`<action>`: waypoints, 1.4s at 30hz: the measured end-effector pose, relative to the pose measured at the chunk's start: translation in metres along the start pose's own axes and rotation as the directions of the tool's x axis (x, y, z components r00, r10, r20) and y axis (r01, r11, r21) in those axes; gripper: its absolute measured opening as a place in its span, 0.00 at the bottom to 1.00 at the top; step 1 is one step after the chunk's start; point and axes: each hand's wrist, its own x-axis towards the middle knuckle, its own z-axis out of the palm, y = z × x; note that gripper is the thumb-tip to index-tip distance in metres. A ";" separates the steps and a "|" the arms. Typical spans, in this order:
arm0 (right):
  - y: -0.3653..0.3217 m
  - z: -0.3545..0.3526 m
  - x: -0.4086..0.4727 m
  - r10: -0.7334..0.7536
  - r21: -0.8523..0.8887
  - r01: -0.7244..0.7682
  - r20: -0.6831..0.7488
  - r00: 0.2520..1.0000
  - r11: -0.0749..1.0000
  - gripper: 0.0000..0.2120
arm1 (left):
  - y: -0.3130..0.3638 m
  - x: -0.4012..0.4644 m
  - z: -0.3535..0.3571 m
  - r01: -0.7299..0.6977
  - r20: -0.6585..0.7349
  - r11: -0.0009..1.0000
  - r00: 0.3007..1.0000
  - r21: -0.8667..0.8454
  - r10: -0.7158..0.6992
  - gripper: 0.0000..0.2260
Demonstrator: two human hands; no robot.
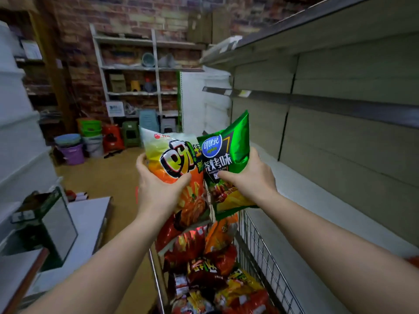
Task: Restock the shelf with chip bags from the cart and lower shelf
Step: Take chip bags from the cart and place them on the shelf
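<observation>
Two bare arms reach out over one wire cart (256,243) full of chip bags, too many and too piled up to count. One big shelf (317,200) stands on the right. Each hand holds one bag up above the cart. One left hand (156,189) has its grip around an orange bag (174,159). One right hand (251,175) has its grip around a green bag (229,155). Both bags touch each other.

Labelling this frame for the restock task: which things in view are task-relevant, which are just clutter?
Job:
left hand gripping orange chip bag
right hand gripping green chip bag
cart with more bags
shelf on the right

Lying about:
purple bucket
green stool
red container
</observation>
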 end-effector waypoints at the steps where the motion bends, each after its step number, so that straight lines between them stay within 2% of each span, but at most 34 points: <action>1: -0.006 -0.004 -0.004 0.007 0.004 -0.007 -0.037 0.999 1.000 0.36 | 0.004 0.004 -0.005 -0.012 0.024 1.000 1.000 -0.018 0.012 0.43; 5: -0.022 -0.027 -0.017 0.029 0.014 -0.027 -0.197 0.980 1.000 0.35 | 0.027 0.014 -0.010 -0.061 0.131 0.992 0.988 -0.112 0.076 0.44; 11: -0.027 -0.084 -0.046 0.038 -0.014 -0.046 -0.374 0.927 0.999 0.40 | 0.069 0.003 0.003 -0.126 0.222 0.969 0.960 -0.211 0.173 0.45; 19: -0.011 -0.194 -0.113 0.062 -0.051 -0.105 -0.532 0.844 0.993 0.38 | 0.142 -0.061 0.040 -0.175 0.297 0.915 0.909 -0.362 0.291 0.45; 27: 0.008 -0.291 -0.201 0.089 -0.091 -0.192 -0.647 0.757 0.977 0.35 | 0.206 -0.155 0.079 -0.150 0.361 0.835 0.851 -0.529 0.381 0.42; 31: 0.011 -0.320 -0.238 0.107 -0.097 -0.247 -0.710 0.696 0.964 0.36 | 0.232 -0.189 0.088 -0.127 0.410 0.797 0.803 -0.591 0.432 0.42; 34: 0.011 -0.341 -0.265 0.142 -0.093 -0.323 -0.761 0.633 0.942 0.37 | 0.249 -0.208 0.095 -0.110 0.464 0.778 0.747 -0.618 0.475 0.43; 42: -0.004 -0.380 -0.335 0.194 -0.043 -0.517 -0.898 0.395 0.855 0.34 | 0.297 -0.262 0.112 0.012 0.622 0.702 0.474 -0.712 0.623 0.50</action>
